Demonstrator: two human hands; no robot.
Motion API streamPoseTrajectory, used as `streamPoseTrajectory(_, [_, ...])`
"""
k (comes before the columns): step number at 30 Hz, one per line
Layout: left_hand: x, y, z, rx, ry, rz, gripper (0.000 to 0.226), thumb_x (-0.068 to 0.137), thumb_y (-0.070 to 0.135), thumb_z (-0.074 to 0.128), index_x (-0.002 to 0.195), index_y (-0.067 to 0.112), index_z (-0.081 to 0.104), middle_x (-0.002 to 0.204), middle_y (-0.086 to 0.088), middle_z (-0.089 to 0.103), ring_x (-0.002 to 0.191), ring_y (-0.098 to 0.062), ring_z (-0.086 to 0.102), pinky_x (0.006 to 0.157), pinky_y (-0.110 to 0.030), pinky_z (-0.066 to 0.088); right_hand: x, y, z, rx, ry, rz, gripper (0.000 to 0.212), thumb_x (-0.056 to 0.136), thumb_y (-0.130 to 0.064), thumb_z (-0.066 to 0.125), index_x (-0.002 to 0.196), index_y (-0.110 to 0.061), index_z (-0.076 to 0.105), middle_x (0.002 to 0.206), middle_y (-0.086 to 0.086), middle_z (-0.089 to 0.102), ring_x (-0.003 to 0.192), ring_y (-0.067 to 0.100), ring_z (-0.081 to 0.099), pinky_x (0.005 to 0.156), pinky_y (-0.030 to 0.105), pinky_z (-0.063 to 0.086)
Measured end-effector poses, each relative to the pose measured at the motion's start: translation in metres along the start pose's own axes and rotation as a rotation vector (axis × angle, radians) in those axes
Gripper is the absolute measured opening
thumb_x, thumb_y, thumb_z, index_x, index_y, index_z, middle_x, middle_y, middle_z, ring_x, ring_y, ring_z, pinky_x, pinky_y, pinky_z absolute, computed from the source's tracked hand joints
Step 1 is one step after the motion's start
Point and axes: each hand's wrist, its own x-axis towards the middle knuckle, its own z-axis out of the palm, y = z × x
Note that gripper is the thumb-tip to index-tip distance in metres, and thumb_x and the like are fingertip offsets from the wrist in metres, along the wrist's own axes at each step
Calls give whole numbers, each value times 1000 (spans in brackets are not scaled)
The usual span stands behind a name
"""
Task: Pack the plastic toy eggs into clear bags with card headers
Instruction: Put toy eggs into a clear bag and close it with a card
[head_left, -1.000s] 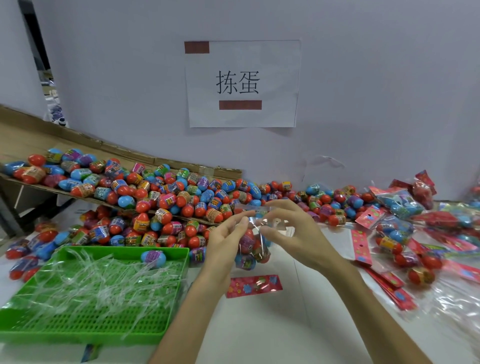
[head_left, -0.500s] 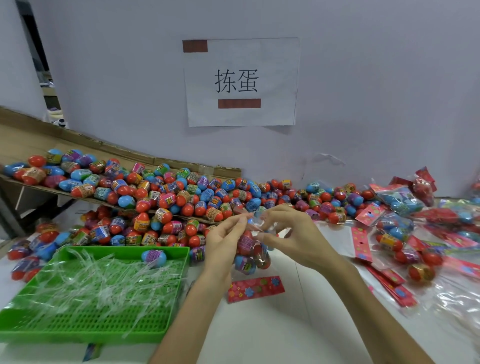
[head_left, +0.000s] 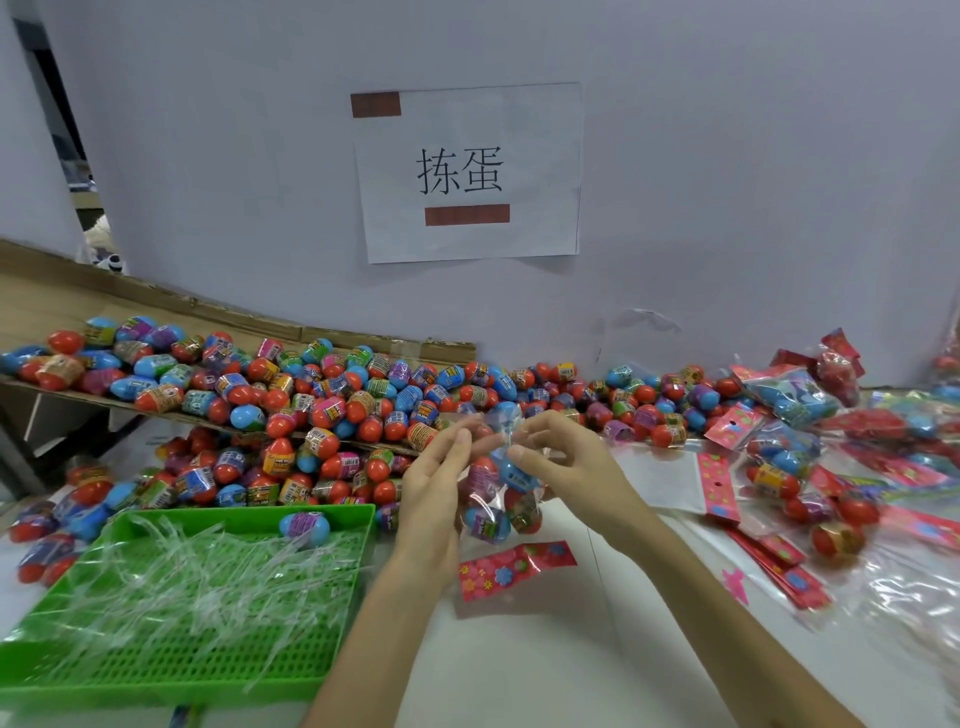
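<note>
The left hand (head_left: 434, 488) and right hand (head_left: 569, 470) both pinch the neck of a clear bag (head_left: 496, 519) holding toy eggs (head_left: 511, 474) — raised above the surface (head_left: 519, 649), beside a green tray (head_left: 358, 525).

The toy eggs (head_left: 322, 410) were red, blue and purple with printed bands. The lattice tray (head_left: 171, 670) was bright green. The card header (head_left: 514, 569) was red with pink and blue flowers.

Bare table (head_left: 545, 649) ahead; egg pile (head_left: 311, 405) behind, green tray (head_left: 156, 691) left.
</note>
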Motion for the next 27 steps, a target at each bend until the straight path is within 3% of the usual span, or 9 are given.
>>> streamPoseTrajectory(3, [1, -1, 0, 10, -2, 17, 27, 106, 22, 52, 127, 15, 68, 115, -13, 77, 109, -29, 74, 86, -41, 62, 0, 2, 5, 42, 28, 22, 11, 93, -26, 73, 95, -26, 63, 101, -4, 70, 89, 21, 72, 63, 25, 57])
streamPoseTrajectory(9, [-1, -1, 1, 24, -14, 14, 29, 109, 20, 46, 130, 13, 66, 120, -13, 76, 114, -31, 72, 103, -53, 52, -1, -3, 5, 73, 21, 111, 25, 86, -22, 80, 103, -23, 62, 101, -2, 71, 88, 21, 73, 63, 25, 59])
streamPoseTrajectory(11, [-1, 0, 1, -26, 5, 18, 29, 109, 19, 47, 129, 11, 67, 120, -14, 75, 114, -31, 72, 101, -51, 55, -1, -5, 5, 131, 43, 125, 22, 86, -24, 81, 100, -22, 64, 95, -4, 73, 84, 15, 73, 63, 23, 58])
streamPoseTrajectory(15, [-2, 5, 1, -136, 37, 0, 28, 108, 20, 48, 123, 14, 70, 118, -14, 76, 107, -28, 75, 80, -38, 63, -1, -7, 1, 295, 77, 175, 12, 92, -22, 75, 99, -14, 68, 87, -2, 75, 77, 15, 74, 64, 27, 59])
streamPoseTrajectory(21, [-1, 6, 1, -137, 93, -7, 26, 107, 23, 49, 117, 14, 72, 116, -9, 77, 107, -27, 75, 89, -43, 59, 0, -3, -1, 293, 109, 172, 4, 95, -12, 68, 93, -9, 69, 84, 0, 76, 80, 15, 75, 62, 27, 60])
streamPoseTrajectory(25, [-3, 4, 1, -110, 105, 23, 26, 108, 20, 50, 118, 12, 72, 115, -12, 77, 110, -27, 74, 97, -44, 55, 1, -1, 5, 207, 169, 139, 5, 95, -14, 69, 90, -14, 68, 82, -2, 74, 78, 14, 72, 59, 21, 56])
streamPoseTrajectory(27, [-3, 2, 2, -51, 111, 49, 24, 106, 17, 52, 117, 11, 73, 112, -12, 78, 108, -26, 75, 98, -44, 55, -2, 2, 7, -93, 298, -40, 13, 91, -11, 73, 88, -18, 62, 82, -5, 67, 75, 13, 66, 60, 17, 53])
